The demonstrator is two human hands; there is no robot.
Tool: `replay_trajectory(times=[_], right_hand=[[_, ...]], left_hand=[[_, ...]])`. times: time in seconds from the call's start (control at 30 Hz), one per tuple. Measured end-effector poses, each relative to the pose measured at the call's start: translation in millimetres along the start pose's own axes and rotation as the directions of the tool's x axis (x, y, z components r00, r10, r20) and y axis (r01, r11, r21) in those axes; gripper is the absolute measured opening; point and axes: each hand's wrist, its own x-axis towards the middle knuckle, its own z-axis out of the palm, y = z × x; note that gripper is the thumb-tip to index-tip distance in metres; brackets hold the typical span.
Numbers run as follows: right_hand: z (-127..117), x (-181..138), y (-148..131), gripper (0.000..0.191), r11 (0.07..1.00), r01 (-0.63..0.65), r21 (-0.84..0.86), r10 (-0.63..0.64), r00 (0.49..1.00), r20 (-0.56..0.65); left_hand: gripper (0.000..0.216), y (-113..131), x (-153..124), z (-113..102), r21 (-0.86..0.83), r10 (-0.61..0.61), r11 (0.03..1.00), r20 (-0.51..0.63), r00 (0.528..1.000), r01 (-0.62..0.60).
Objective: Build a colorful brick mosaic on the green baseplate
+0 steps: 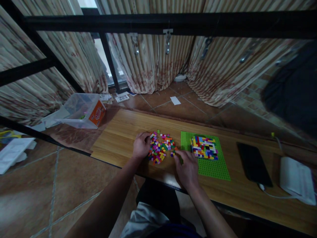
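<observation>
A loose pile of small colourful toy bricks (158,149) lies on the wooden board. My left hand (142,145) rests at the pile's left edge, its fingers curled in against the bricks; what they hold, if anything, is hidden. On the pile's right side is my right hand (187,167), thumb and forefinger drawn together beside a few small bricks (172,153). Anything between those fingertips is too small to make out. Behind that hand lies a green studded baseplate (218,172), bearing a low block of many-coloured bricks (205,147) joined together.
A black phone (254,164) with a cable and a white device (297,180) sit on the right. A clear plastic box (81,114) with an orange label stands at the left. A dark metal bar (158,24) crosses above, before striped curtains (153,66).
</observation>
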Motion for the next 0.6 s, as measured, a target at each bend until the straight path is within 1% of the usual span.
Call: replay_trajectory(times=[0.1, 0.23, 0.37, 0.47, 0.6], right_hand=[[4.5, 11.0, 2.5, 0.026, 1.0, -0.018, -0.016, 0.018, 1.0, 0.025], [8.7, 29.7, 1.6, 0.025, 0.992, -0.014, -0.126, 0.024, 0.997, 0.078], [16.9, 39.9, -2.4, 0.02, 0.974, -0.055, -0.221, 0.072, 0.995, 0.069], [21.3, 43.0, -3.3, 0.017, 0.972, -0.094, -0.216, 0.108, 0.992, 0.058], [21.5, 44.9, -2.3, 0.015, 0.981, -0.1, -0.164, 0.119, 0.987, 0.11]], left_hand=[[0.018, -0.7, 0.0, 0.4, 0.002, -0.006, 1.0, 0.003, 1.0, 0.006], [0.019, -0.8, -0.1, 0.5, -0.001, -0.003, 1.0, -0.004, 1.0, 0.003], [0.019, 0.0, -0.4, 0.1, -0.004, -0.006, 1.0, -0.005, 1.0, 0.006], [0.019, 0.4, -0.4, 0.1, 0.0, -0.006, 1.0, -0.007, 1.0, 0.006], [0.019, 0.4, -0.3, 0.6, -0.001, -0.003, 1.0, -0.006, 1.0, 0.003]])
